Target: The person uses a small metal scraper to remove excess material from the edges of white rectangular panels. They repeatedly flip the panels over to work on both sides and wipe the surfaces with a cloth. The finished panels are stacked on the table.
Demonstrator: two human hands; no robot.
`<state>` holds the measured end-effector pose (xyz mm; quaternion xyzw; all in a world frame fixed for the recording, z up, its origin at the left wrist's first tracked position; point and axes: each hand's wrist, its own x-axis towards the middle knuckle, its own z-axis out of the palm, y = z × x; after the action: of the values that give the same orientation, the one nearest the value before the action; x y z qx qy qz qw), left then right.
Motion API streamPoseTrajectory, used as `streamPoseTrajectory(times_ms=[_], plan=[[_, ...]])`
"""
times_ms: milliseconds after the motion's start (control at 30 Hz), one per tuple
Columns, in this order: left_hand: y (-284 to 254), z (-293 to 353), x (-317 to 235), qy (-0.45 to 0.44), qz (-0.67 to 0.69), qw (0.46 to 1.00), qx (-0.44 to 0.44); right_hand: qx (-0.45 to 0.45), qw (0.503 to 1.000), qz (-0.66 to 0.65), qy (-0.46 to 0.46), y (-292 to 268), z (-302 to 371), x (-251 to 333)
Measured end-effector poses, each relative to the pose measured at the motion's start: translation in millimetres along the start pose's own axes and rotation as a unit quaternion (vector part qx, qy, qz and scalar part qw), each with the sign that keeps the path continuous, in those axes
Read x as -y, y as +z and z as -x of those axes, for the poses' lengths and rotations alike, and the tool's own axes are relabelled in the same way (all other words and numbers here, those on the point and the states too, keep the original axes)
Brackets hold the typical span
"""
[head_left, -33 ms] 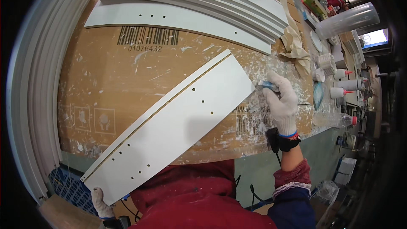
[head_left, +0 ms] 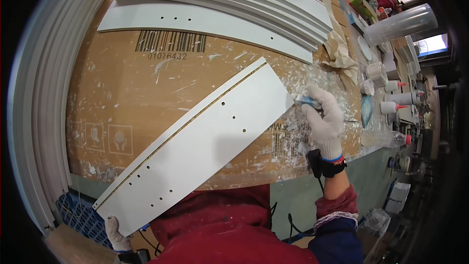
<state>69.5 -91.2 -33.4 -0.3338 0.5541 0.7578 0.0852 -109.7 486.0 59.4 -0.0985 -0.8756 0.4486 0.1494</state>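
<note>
A long white panel (head_left: pixel 195 137) with drilled holes and a groove along one edge lies slantwise, its near-left end jutting past the table's front edge. My gloved left hand (head_left: pixel 116 234) grips that near end, thumb on the top face and the other fingers hidden beneath. At the panel's far-right corner is my gloved right hand (head_left: pixel 325 117), with thumb and fingers closed on a small blue-handled scraper (head_left: pixel 309 101). The scraper's tip is at the corner; whether it touches the edge I cannot tell.
More white panels (head_left: pixel 205 22) lie stacked across the back. Cardboard smeared with white (head_left: pixel 127 88) covers the table. Crumpled brown paper (head_left: pixel 342 61), white bottles with red tips (head_left: pixel 391 106), a clear bottle with a red cap (head_left: pixel 386 138) and a clear plastic cylinder (head_left: pixel 400 24) are at the right.
My right hand and the scraper have shifted very slightly at the panel's corner, and the scraper has tilted a little. The panel and my left hand look unmoved.
</note>
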Motion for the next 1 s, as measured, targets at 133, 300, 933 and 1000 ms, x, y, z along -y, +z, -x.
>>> streamPoseTrajectory(times_ms=[133,300,933,1000], plan=[[11,2,-3,0.011,0.024,1.000,0.001,0.073,0.979,0.104,-0.160,1,1,2],[19,2,-2,0.027,0.037,0.999,0.014,0.045,0.984,0.136,-0.110,-8,-18,-8],[44,8,-2,0.052,0.047,0.992,-0.104,0.227,0.959,0.167,0.008,-25,-41,23],[46,8,-3,0.050,0.053,0.993,-0.097,0.262,0.948,0.179,0.024,-39,-37,11]])
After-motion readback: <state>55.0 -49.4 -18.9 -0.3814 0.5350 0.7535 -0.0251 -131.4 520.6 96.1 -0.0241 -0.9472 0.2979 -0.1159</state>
